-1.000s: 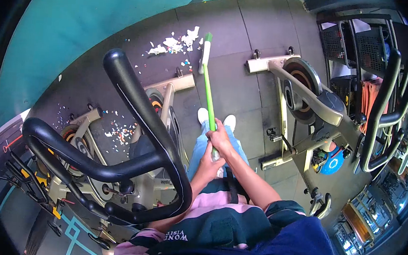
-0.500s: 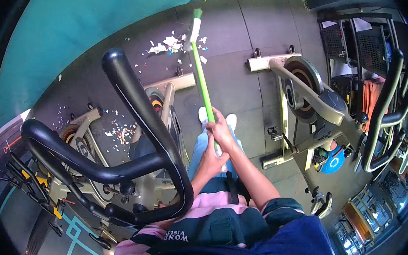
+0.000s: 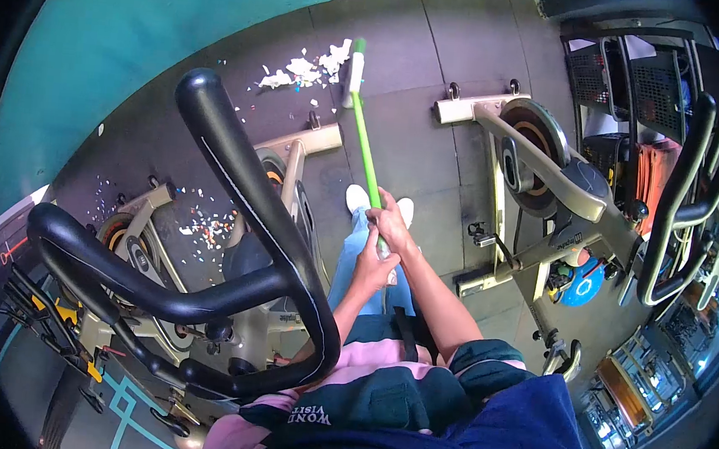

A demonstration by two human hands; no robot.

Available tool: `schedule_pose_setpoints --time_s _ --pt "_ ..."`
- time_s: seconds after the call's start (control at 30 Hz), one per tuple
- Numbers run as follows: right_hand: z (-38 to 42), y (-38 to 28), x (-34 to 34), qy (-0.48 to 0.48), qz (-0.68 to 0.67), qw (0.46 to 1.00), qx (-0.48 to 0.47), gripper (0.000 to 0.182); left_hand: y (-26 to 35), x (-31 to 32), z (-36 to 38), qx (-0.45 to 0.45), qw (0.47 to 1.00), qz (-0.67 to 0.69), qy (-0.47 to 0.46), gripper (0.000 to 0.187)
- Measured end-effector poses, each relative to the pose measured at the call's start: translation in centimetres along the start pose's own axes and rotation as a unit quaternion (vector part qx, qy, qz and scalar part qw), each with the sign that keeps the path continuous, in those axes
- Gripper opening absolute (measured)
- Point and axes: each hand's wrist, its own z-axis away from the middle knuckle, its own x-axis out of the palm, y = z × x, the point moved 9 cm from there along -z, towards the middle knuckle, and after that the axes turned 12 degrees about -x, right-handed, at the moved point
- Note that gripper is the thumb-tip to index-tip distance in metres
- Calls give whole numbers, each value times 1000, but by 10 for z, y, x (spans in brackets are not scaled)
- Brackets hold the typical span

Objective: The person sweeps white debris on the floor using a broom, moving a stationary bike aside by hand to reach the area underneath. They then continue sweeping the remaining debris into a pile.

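Note:
Both my hands are wrapped round the green handle of a broom (image 3: pixel 365 149). My right hand (image 3: pixel 391 222) grips higher up the handle, while my left hand (image 3: pixel 372 268) is closed round its lower end, close to my body. The white broom head (image 3: pixel 356 74), tipped with green bristles, is over the dark floor ahead. White paper-like scraps (image 3: pixel 304 72) and small coloured bits lie just left of the head. Another scatter of small bits (image 3: pixel 207 228) lies farther left, beside an exercise bike.
Black handlebars (image 3: pixel 237 173) of an exercise bike rise close on my left. A second bike (image 3: pixel 541 167) stands to the right, near a blue round object (image 3: pixel 585 282). A rack with black baskets (image 3: pixel 653 91) is at the far right. The teal wall (image 3: pixel 136 55) bounds the floor ahead and left.
The broom head has shifted right and a little nearer to me. More of the white scraps beside it are now uncovered, on its left. Both hands keep their grip on the handle.

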Motion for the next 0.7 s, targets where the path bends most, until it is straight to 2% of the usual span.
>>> schedule_pose_setpoints --time_s 0.07,0.1,0.13,0.2,0.27,0.33,0.4,0.47,0.5,0.7 --pt "24 -32 11 -36 -99 994 25 67 19 1 25 -73 983 -167 36 81" --pt "35 -47 15 -37 -151 988 25 67 24 2 33 -24 986 -159 48 83" --pt "43 -54 14 -37 -151 988 23 67 19 4 38 -23 986 -159 48 83" --pt "55 -61 7 -23 -104 994 16 66 29 6 52 64 977 -187 77 84" --pt "61 -62 -1 -19 -64 998 -6 66 30 11 61 62 984 -156 58 83" --pt "66 -58 -18 22 37 999 -2 65 17 20 60 -7 993 -115 2 83" --pt "57 -41 -24 30 37 999 2 65 4 22 45 -11 992 -123 -1 80" --pt "45 -17 -23 30 -111 992 60 67 -8 22 23 33 989 -144 18 78" --pt "40 -3 -20 28 -199 975 96 68 7 25 24 -47 984 -173 3 77" --pt "19 -14 -12 -50 -299 949 89 66 24 36 8 3 965 -251 78 74"
